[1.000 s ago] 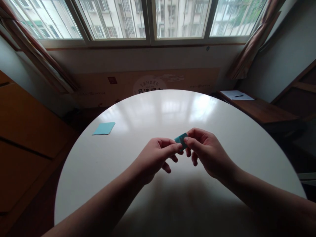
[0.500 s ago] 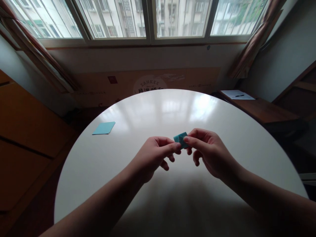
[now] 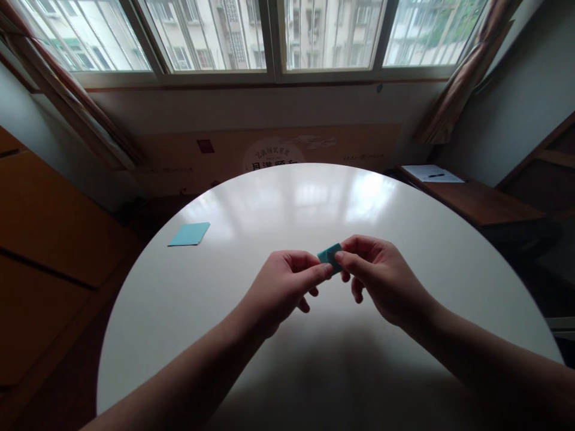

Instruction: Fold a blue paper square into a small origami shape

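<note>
A small piece of folded teal paper (image 3: 330, 255) is held above the table between my two hands. My left hand (image 3: 287, 281) pinches its left and lower edge between thumb and fingers. On the other side, my right hand (image 3: 375, 269) grips the right part with thumb and forefinger, its other fingers curled below. The fingertips cover portions of the folds. Off to the left, a flat light-blue square of paper (image 3: 189, 234) lies on the white table.
The round white table (image 3: 153, 311) has a curved far edge and reflects the window. At the right stands a brown wooden surface (image 3: 489, 200) bearing a white sheet (image 3: 426, 173) with a pen (image 3: 435, 175) on it. An orange-brown cabinet (image 3: 49, 239) is at the left.
My left thumb has slid slightly right and up on the folded paper. The paper has turned a little, and its upper left flap looks flatter. The paper square on the table stays put.
</note>
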The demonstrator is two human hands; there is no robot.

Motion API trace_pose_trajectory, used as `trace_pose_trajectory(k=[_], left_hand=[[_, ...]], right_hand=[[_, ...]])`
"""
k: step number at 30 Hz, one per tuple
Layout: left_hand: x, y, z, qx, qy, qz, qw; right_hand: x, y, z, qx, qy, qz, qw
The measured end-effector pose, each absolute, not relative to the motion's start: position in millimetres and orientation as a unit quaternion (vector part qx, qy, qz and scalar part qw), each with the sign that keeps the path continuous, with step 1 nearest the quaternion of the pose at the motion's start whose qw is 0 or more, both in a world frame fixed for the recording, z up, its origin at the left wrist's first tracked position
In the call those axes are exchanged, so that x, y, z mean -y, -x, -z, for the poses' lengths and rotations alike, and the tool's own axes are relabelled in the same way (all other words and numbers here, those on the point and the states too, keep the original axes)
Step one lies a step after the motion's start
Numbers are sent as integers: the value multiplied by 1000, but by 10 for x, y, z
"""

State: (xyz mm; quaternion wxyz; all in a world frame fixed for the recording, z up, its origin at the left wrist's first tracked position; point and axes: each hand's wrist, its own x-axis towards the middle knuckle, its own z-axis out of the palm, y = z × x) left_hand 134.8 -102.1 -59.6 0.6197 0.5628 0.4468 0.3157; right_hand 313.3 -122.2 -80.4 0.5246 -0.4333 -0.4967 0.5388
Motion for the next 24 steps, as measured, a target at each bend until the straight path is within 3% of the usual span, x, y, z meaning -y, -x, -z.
trace_pose_trajectory(k=[13, 24], left_hand=[[1026, -1375, 595, -444, -555, -382, 591], [1065, -1389, 616, -445, -597, -387, 544]], right_hand=[[1226, -3133, 775, 463, 418, -596, 505], [1207, -3128, 805, 482, 424, -575, 508]])
